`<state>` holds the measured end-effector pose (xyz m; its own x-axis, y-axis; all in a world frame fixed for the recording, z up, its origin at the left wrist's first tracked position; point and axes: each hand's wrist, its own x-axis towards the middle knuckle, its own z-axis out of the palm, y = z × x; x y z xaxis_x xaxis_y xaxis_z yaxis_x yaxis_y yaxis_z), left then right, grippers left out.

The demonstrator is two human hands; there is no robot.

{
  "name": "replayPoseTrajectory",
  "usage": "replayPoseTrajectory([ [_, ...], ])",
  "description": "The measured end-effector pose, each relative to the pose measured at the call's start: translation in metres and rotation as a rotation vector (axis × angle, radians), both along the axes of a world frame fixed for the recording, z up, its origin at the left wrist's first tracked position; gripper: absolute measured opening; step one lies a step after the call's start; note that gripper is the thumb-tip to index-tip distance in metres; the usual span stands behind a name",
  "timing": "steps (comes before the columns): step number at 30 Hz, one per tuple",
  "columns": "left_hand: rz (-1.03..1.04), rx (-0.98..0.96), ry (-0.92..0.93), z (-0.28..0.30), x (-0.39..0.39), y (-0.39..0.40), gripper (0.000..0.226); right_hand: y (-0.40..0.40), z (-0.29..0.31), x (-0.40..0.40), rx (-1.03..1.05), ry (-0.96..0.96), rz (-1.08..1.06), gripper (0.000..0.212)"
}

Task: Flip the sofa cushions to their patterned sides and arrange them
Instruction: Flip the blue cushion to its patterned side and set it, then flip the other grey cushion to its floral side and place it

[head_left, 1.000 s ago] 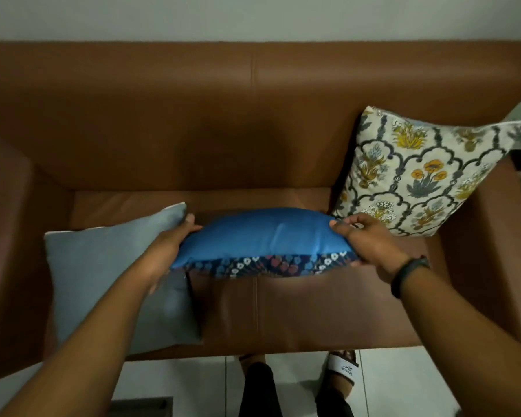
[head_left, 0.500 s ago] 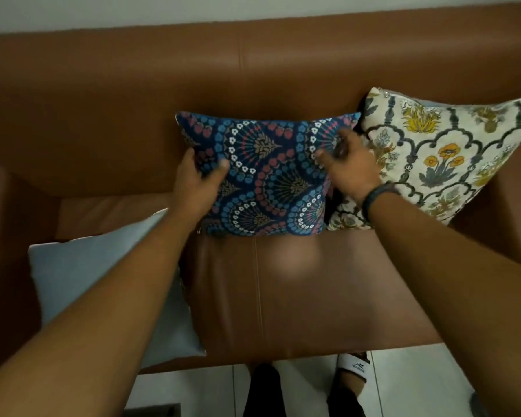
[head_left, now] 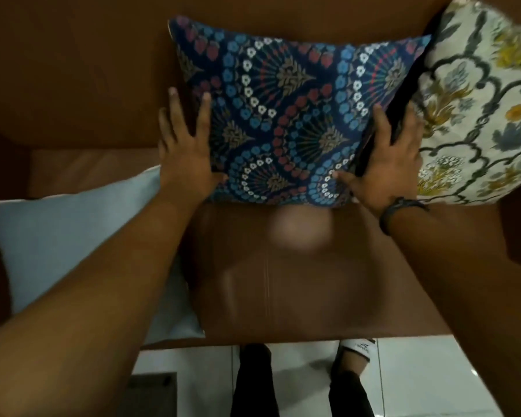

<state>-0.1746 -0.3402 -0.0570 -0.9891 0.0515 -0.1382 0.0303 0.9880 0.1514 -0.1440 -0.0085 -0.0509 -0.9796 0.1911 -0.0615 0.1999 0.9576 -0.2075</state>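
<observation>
Both hands spread flat: left hand [head_left: 184,155] and right hand [head_left: 387,167] pressing either edge of blue patterned cushion [head_left: 286,115], upright between them against sofa [head_left: 73,85]; floral cushion [head_left: 481,109] just beyond right hand.

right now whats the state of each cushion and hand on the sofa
blue patterned cushion: upright against the backrest, pattern out
floral cushion: propped upright, pattern out
grey cushion: lying flat, plain side up
left hand: open, on blue cushion's left edge
right hand: open, on its right edge
</observation>
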Motion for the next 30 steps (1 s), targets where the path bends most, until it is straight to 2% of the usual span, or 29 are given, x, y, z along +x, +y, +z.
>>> replayPoseTrajectory([
  [2, -0.138, -0.054, 0.114, 0.002, 0.013, 0.019, 0.141, -0.015, 0.000, 0.009, 0.037, 0.050, 0.175, 0.119],
  [4, -0.457, -0.066, 0.216, 0.004, 0.022, 0.050, 0.127, -0.048, -0.002, 0.015, 0.063, 0.060, 0.434, 0.112],
  [5, -0.549, -0.057, 0.222, 0.006, 0.024, 0.061, 0.119, -0.061, -0.002, 0.013, 0.075, 0.049, 0.511, 0.109],
  [6, -0.541, -0.048, 0.176, 0.007, 0.025, 0.065, 0.113, -0.071, -0.002, 0.011, 0.089, 0.009, 0.508, 0.107],
  [8, -0.303, 0.002, -0.013, 0.003, 0.027, 0.050, 0.111, -0.073, -0.002, 0.013, 0.049, -0.113, 0.291, 0.111],
  [10, 0.008, 0.114, -0.203, 0.001, 0.040, 0.008, 0.107, -0.071, 0.001, 0.023, -0.088, -0.199, -0.024, 0.117],
  [11, 0.142, 0.173, -0.265, 0.000, 0.052, -0.018, 0.103, -0.076, 0.002, 0.034, -0.147, -0.216, -0.105, 0.117],
  [13, 0.339, 0.211, -0.276, 0.007, 0.093, -0.081, 0.096, -0.103, 0.006, 0.061, -0.389, -0.302, -0.102, 0.096],
  [15, 0.468, 0.202, -0.234, 0.017, 0.144, -0.145, 0.092, -0.152, 0.017, 0.092, -0.519, -0.409, 0.067, 0.054],
  [16, 0.531, 0.209, -0.224, 0.018, 0.170, -0.174, 0.091, -0.173, 0.016, 0.109, -0.633, -0.463, 0.085, 0.038],
  [17, 0.602, 0.221, -0.237, 0.016, 0.194, -0.204, 0.092, -0.193, 0.013, 0.128, -0.713, -0.507, 0.156, 0.032],
  [19, 0.765, 0.251, -0.345, 0.001, 0.235, -0.256, 0.094, -0.228, 0.004, 0.171, -0.860, -0.660, 0.261, 0.041],
  [21, 0.902, 0.343, -0.459, -0.025, 0.262, -0.294, 0.095, -0.264, -0.014, 0.194, -0.976, -0.834, 0.209, 0.046],
  [22, 0.950, 0.416, -0.470, -0.038, 0.271, -0.305, 0.095, -0.275, -0.020, 0.196, -1.039, -0.896, 0.187, 0.056],
  [24, 1.073, 0.567, -0.450, -0.059, 0.284, -0.314, 0.095, -0.293, -0.034, 0.193, -1.112, -0.906, 0.089, 0.078],
  [26, 1.212, 0.663, -0.447, -0.067, 0.287, -0.314, 0.090, -0.309, -0.042, 0.192, -1.086, -0.916, 0.045, 0.087],
  [28, 1.224, 0.729, -0.436, -0.062, 0.287, -0.315, 0.093, -0.321, -0.044, 0.194, -1.048, -0.893, 0.051, 0.099],
  [30, 1.162, 0.755, -0.386, -0.039, 0.287, -0.317, 0.092, -0.326, -0.037, 0.189, -1.016, -0.847, 0.024, 0.100],
])
